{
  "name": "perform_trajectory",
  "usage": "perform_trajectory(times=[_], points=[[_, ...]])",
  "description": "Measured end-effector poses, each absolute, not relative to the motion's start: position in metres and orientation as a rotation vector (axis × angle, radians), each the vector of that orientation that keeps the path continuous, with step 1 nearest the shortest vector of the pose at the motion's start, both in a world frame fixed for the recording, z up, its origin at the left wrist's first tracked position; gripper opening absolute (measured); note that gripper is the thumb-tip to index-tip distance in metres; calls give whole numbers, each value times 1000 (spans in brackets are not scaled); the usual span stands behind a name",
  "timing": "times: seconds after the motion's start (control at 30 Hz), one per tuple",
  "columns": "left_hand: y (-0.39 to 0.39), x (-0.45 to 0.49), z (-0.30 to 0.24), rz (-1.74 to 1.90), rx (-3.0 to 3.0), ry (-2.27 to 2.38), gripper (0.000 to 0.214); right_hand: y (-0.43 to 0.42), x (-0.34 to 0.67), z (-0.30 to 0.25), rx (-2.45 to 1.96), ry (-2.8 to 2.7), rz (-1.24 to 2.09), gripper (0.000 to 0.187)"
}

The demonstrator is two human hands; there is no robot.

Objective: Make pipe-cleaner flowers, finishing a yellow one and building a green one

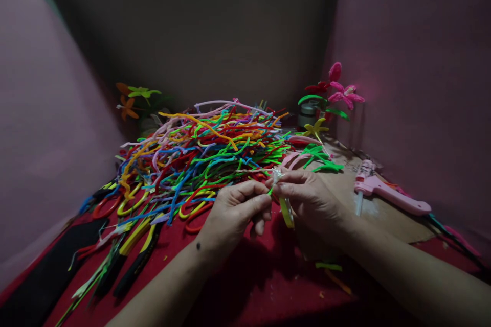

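Over the front of the table, my two hands meet fingertip to fingertip. My left hand [242, 206] is closed in a pinch on a short bright green pipe cleaner end [270, 191]. Just right of it, my right hand [309, 195] has its thumb and fingers closed around a small whitish, shiny piece [276, 176], whose exact kind I cannot make out. A flat yellow strip [286, 213] hangs down below the right fingers. Behind the hands lies a big heap of pipe cleaners [207, 145] in many colours.
A pink glue gun [395, 194] lies on a cardboard sheet [341, 184] at the right. Yellow-and-black handled pliers [141, 255] and red-and-yellow scissors handles [195, 209] lie at left. Pipe-cleaner flowers [347, 93] stand at the back. Small scraps [329, 266] dot the red cloth [245, 286].
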State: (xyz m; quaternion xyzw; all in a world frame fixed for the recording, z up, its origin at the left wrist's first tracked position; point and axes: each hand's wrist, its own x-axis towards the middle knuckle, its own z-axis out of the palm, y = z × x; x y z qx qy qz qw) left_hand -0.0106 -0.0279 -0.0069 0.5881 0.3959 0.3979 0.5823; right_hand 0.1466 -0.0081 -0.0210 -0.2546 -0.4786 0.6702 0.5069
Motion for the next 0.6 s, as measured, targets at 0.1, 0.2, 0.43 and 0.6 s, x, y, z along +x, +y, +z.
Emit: perform_trajectory(times=[0.1, 0.2, 0.43, 0.6], points=[[-27, -11, -8, 886, 1296, 857, 19, -9, 147, -20, -632, -1161, 1654, 7], [-29, -7, -5, 892, 1335, 901, 21, -8, 147, -21, -664, -1162, 1629, 5], [-27, -3, 0, 1190, 1400, 1035, 20, -10, 146, -20, -698, -1176, 1582, 6], [-23, -5, 1, 1159, 1294, 875, 15, -11, 141, -20, -613, -1233, 1602, 4]])
